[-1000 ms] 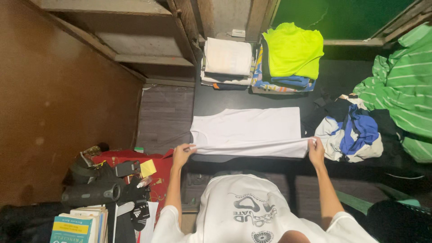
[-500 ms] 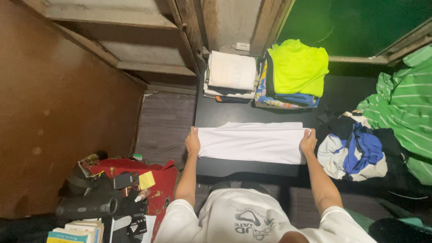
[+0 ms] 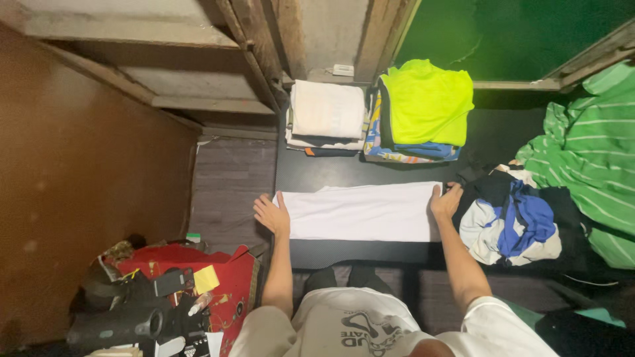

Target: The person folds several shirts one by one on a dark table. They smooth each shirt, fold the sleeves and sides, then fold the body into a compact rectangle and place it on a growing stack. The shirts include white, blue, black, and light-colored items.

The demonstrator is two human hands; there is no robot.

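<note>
- Both hands have let go of the folded edge since half a second ago and now lie flat: left hand [image 3: 272, 215] at the left end of the white shirt [image 3: 360, 211], right hand [image 3: 444, 200] at the right end, fingers spread and gripping nothing.
- White shirt lies as a long band on the dark counter [image 3: 331, 175], below the white stack [image 3: 327, 114] and the yellow-topped stack [image 3: 423, 106].
- Step in hand, I judge: smoothing the lengthwise fold.
- Next move likely calls for taking one end and bringing it squarely across.

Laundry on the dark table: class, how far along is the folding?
Done: two folded stacks, one topped white, one topped neon yellow. In hand: white garment folded lengthwise, left hand and right hand flat on its ends. Left: crumpled pile, green striped garment.
</note>
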